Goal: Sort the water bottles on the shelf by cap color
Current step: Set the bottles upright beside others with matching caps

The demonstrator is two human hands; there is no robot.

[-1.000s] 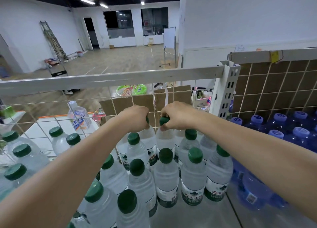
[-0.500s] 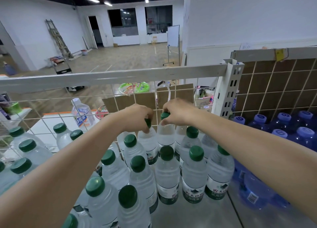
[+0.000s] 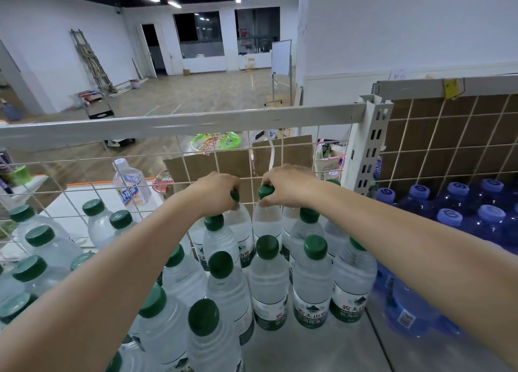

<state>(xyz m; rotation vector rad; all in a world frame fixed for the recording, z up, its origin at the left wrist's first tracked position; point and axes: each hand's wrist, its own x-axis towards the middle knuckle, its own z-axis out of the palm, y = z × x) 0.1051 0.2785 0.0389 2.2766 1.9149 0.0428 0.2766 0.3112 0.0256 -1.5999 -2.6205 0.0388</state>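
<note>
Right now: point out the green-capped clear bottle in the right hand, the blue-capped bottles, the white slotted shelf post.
green-capped clear bottle (image 3: 266, 226), head view, shoulder.
blue-capped bottles (image 3: 449, 217), head view, a cap.
white slotted shelf post (image 3: 370, 147), head view, slotted face.

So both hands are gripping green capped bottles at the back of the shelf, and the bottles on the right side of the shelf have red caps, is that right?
Not quite. The head view shows the bottles on the right have blue caps, not red. The rest holds: the left hand and right hand each grip a green-capped bottle at the back of the shelf.
</note>
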